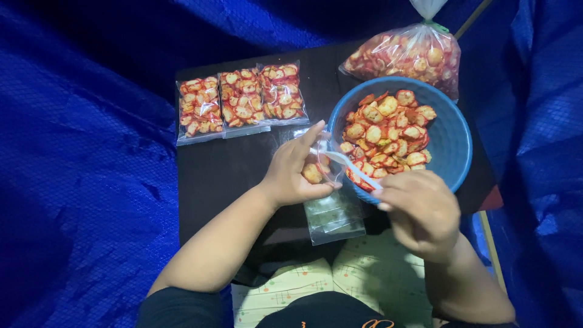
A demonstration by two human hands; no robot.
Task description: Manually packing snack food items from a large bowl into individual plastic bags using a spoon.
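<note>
A small clear bag is pinched open by the left hand. A white spoon is gripped by the closed right hand. Red chips may be spilled if the spoon is tilted.

The knotted top of the large clear plastic bag of red-orange chips was cut off by the upper edge of the picture. The right hand was blurred, and it covered the handle end of the white plastic spoon. The left hand hid most of the small clear pouch, so how many chips lay inside could not be told. The near rim of the round blue plastic bowl was hidden behind the right hand. Both forearms ran out of view at the bottom edge.
</note>
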